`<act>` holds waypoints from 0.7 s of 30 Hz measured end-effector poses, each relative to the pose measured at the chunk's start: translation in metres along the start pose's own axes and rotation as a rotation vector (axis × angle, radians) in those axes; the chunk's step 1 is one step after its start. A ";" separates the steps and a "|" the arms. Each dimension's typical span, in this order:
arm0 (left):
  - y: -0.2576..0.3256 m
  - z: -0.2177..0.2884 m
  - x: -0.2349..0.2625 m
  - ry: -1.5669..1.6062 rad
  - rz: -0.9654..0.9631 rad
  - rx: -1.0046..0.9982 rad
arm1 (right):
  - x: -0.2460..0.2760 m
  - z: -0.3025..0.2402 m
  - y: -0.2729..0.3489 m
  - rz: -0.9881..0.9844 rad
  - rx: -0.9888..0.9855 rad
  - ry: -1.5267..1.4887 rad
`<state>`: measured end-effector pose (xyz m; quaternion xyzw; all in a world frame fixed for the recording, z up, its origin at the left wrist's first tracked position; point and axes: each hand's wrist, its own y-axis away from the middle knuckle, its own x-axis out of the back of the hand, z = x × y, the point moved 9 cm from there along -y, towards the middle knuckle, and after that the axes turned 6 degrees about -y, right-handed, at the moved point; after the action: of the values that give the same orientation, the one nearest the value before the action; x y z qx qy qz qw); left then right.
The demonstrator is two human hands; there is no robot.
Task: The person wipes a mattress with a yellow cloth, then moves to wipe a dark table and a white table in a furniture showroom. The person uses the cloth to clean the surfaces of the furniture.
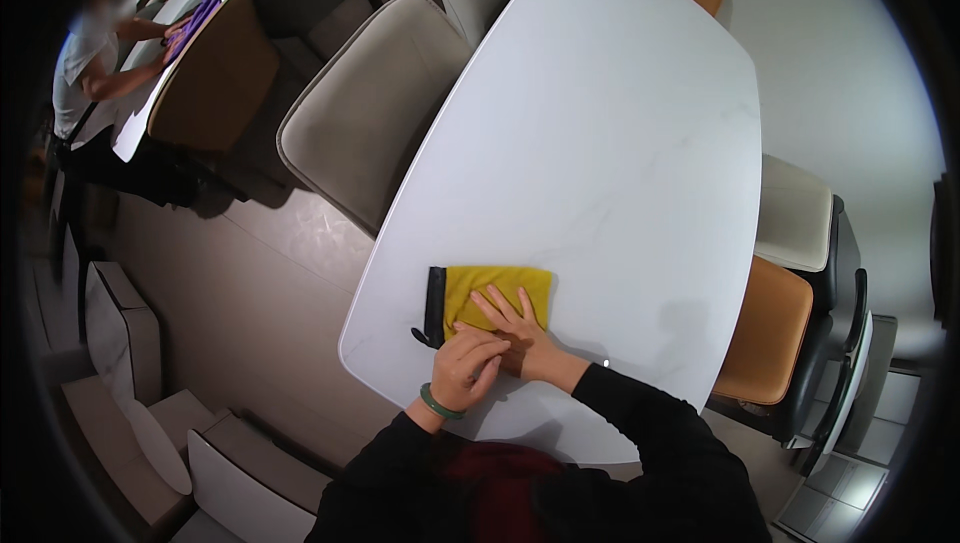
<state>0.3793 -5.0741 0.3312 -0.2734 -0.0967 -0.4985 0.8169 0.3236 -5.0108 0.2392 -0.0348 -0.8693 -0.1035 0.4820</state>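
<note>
Cloth: yellow cloth (487,293) with a black edge, lying flat near the table's (620,143) near left corner.
Right hand: right hand (512,328) flat on the cloth, fingers spread.
Left hand: left hand (466,363) curled, pinching the cloth's near edge.
Beside: grey chair (365,113) at the table's left edge.

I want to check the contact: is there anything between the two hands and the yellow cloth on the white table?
Nothing visible. The right hand lies flat on the yellow cloth, and the left hand rests at its near edge, fingers curled. The white table around the cloth is bare.
</note>
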 end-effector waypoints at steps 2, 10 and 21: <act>0.006 0.000 -0.002 0.037 -0.002 0.022 | -0.004 0.015 0.035 0.016 -0.101 -0.038; 0.032 0.010 -0.021 0.034 -0.053 0.058 | 0.092 0.244 0.114 0.558 -1.014 0.185; 0.057 0.002 0.022 -0.121 0.118 0.126 | 0.058 0.079 -0.148 0.311 -0.419 0.158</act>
<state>0.4394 -5.0696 0.3231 -0.2565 -0.1608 -0.4251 0.8530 0.2033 -5.1404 0.2254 -0.2588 -0.7728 -0.2082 0.5408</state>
